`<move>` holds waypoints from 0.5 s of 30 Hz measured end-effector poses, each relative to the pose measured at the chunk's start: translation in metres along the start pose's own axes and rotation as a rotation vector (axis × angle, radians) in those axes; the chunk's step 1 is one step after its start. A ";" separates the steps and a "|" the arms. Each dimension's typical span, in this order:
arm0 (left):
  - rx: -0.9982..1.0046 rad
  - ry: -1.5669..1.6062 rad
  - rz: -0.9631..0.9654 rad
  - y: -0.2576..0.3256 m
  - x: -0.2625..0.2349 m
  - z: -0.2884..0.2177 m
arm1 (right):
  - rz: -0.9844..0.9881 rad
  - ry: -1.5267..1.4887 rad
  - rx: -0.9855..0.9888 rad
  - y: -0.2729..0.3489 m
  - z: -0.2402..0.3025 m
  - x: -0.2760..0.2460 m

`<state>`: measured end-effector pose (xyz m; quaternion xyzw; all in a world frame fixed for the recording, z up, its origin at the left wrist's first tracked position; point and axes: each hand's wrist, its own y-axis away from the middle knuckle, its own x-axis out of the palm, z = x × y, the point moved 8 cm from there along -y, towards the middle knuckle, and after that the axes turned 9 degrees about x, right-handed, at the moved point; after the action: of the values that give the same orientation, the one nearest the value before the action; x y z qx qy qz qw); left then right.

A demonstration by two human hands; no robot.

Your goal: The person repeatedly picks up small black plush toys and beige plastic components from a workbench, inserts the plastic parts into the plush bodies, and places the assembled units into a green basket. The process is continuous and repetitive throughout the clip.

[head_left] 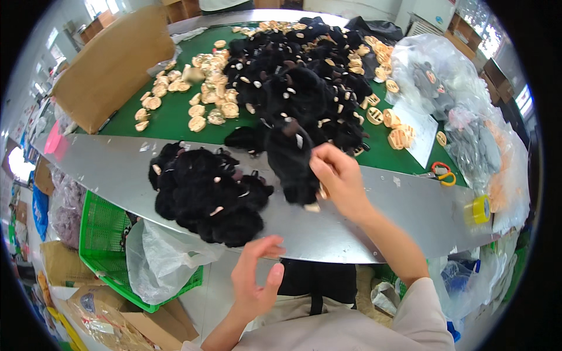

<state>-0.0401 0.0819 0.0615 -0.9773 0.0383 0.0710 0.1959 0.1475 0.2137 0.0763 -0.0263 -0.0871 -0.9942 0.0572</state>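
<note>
A black plush toy [288,158] with a brown ear and a small white tag is above the metal edge of the table. My right hand [341,178] has its thumb and fingers closed on the toy's right side. Lower down, my left hand [256,279] is empty, its fingers apart, just in front of the table edge. Beyond its fingertips lies a heap of similar black plush toys [205,190] with small beige parts. A larger pile of them [293,88] covers the middle of the green tabletop.
Round beige pieces [198,123] lie on the green surface [126,120]. At right are scissors [443,174], yellow tape [481,209], white paper [417,131] and plastic bags [436,64]. A cardboard sheet [114,67] stands at left; a green basket [99,234] sits below.
</note>
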 end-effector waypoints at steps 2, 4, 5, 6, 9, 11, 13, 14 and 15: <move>-0.126 0.282 -0.015 -0.010 0.019 0.014 | 0.043 0.085 -0.112 0.037 -0.011 -0.019; -0.246 0.567 -0.034 -0.021 0.044 0.028 | 0.046 -0.018 -0.037 0.078 -0.020 -0.023; -0.287 0.675 0.006 -0.021 0.058 0.034 | 0.071 -0.014 -0.028 0.093 -0.025 -0.026; -0.313 0.662 0.020 -0.024 0.065 0.035 | 0.101 -0.013 -0.019 0.106 -0.030 -0.027; -0.363 0.562 0.084 -0.027 0.083 0.031 | 0.032 0.109 -0.172 0.129 -0.051 -0.038; -0.269 0.344 0.153 -0.026 0.087 0.028 | -0.096 0.258 -0.235 0.137 -0.056 -0.049; -0.240 0.235 0.200 -0.022 0.092 0.025 | -0.280 0.290 -0.270 0.136 -0.046 -0.047; -0.220 0.185 0.225 -0.021 0.094 0.022 | -0.263 0.333 -0.234 0.138 -0.046 -0.040; -0.190 0.096 0.192 -0.021 0.090 0.022 | -0.242 0.375 -0.198 0.140 -0.046 -0.034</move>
<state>0.0479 0.1060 0.0356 -0.9856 0.1340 0.0461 0.0926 0.1958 0.0720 0.0527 0.1636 0.0205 -0.9850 -0.0501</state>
